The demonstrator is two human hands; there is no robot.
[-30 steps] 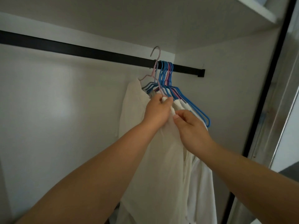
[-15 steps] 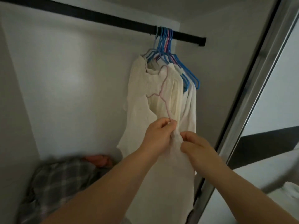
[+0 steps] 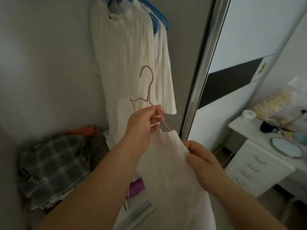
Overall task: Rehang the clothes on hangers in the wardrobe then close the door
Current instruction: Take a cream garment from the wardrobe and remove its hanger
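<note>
My left hand (image 3: 142,125) grips a thin pink hanger (image 3: 148,90) by its sloping arm, hook pointing up. The hanger's lower arm runs into the neck of a white garment (image 3: 169,171) that hangs down in front of me. My right hand (image 3: 201,161) pinches the garment's cloth at its upper right edge. Behind them, several white clothes (image 3: 126,52) hang on blue hangers (image 3: 159,19) at the right end of the wardrobe. The rail is out of view.
A crumpled plaid cloth (image 3: 53,170) and an orange item (image 3: 84,130) lie on the wardrobe floor at left. A purple item (image 3: 136,186) lies below my left arm. The sliding door's metal frame (image 3: 199,77) stands at right, with a white drawer unit (image 3: 259,160) beyond.
The pink hanger with the white garment has come off the rail and down, away from the hung clothes. The camera has tilted down and right; both hands have kept hold.
</note>
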